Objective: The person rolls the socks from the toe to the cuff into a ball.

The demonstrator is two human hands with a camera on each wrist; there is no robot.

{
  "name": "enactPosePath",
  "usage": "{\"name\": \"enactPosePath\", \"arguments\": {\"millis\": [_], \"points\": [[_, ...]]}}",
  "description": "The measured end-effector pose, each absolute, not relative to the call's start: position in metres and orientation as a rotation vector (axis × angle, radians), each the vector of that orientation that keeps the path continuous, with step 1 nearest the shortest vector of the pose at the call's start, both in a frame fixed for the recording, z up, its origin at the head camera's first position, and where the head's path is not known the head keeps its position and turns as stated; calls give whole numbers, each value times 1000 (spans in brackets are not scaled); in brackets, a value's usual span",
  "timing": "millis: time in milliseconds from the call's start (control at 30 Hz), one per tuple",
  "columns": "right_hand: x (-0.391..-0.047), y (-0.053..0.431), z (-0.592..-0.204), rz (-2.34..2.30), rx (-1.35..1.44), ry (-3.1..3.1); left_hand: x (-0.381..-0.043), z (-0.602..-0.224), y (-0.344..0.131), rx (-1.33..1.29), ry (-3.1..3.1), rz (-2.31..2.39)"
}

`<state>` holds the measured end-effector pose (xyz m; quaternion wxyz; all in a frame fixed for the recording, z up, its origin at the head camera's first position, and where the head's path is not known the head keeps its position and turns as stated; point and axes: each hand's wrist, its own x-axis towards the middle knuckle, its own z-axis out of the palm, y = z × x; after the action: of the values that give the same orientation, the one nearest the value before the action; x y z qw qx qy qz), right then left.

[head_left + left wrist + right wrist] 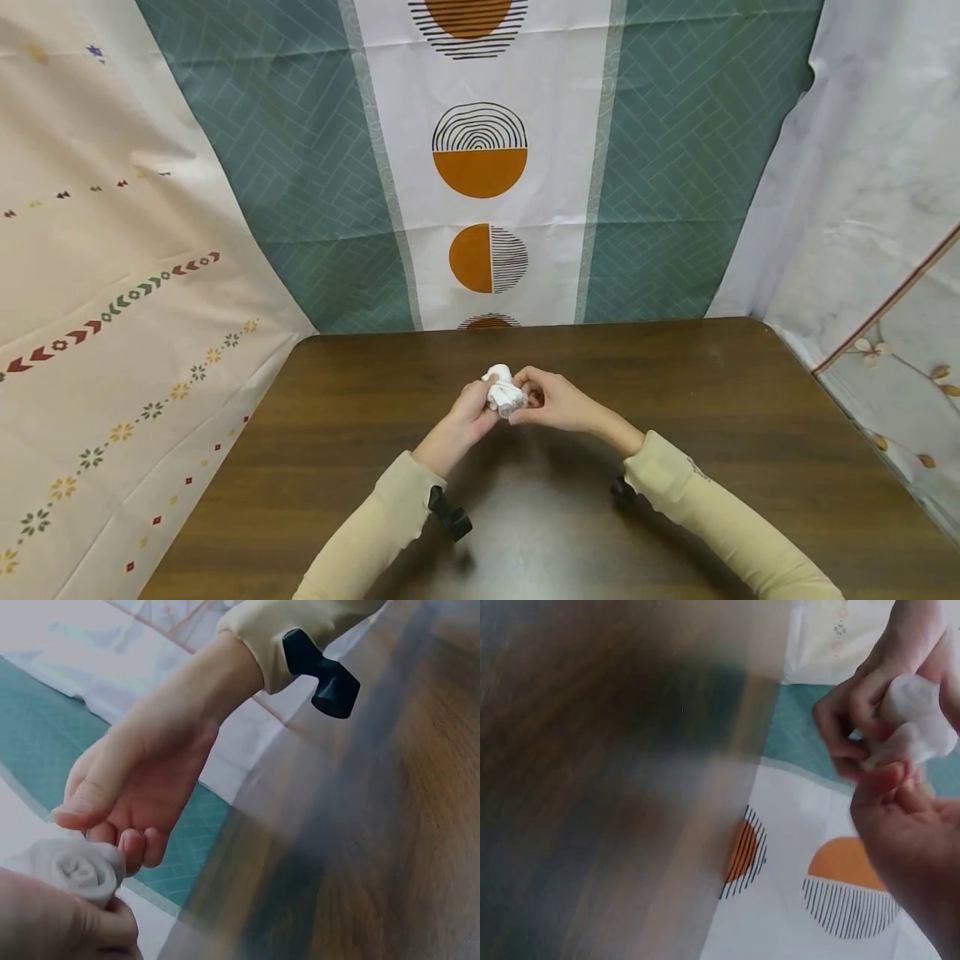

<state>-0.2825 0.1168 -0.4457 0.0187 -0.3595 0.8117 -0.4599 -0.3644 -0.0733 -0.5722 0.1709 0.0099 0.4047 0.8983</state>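
Observation:
A small bundle of white cloth (506, 398), rolled up tightly, is held up over the table by both hands. My left hand (472, 410) grips it from the left, thumb on top. Its coiled end (84, 871) faces the left wrist camera and shows a spiral of soft layers. From the right, my right hand (558, 403) pinches the edge of the cloth between thumb and bent fingers. A loose fold of the cloth (904, 742) sticks out at those fingertips in the right wrist view, where the left hand (866, 697) wraps the other side.
Beneath the hands stretches a dark brown wooden table (360, 517). A patterned green and white curtain (300, 167) hangs behind its far edge, with a cream cloth (112, 333) on the left and a marbled one (885, 250) on the right. Black wrist mounts (450, 515) sit under the sleeves.

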Motion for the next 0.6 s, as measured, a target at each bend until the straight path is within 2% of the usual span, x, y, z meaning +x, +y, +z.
{"name": "enactPosePath", "arguments": {"millis": [67, 200, 433, 600], "points": [[-282, 115, -448, -1386, -1085, 2585, -366, -573, -69, -58, 1185, 2566], [-280, 111, -451, -1350, -1051, 2751, -361, -565, -65, -40, 1153, 2604], [-275, 108, -446, -1438, -988, 2773, -276, -438, -46, -300, 1334, 2525], [-272, 105, -444, -1571, -888, 2665, -273, -431, -48, -363, 1355, 2566]]}}
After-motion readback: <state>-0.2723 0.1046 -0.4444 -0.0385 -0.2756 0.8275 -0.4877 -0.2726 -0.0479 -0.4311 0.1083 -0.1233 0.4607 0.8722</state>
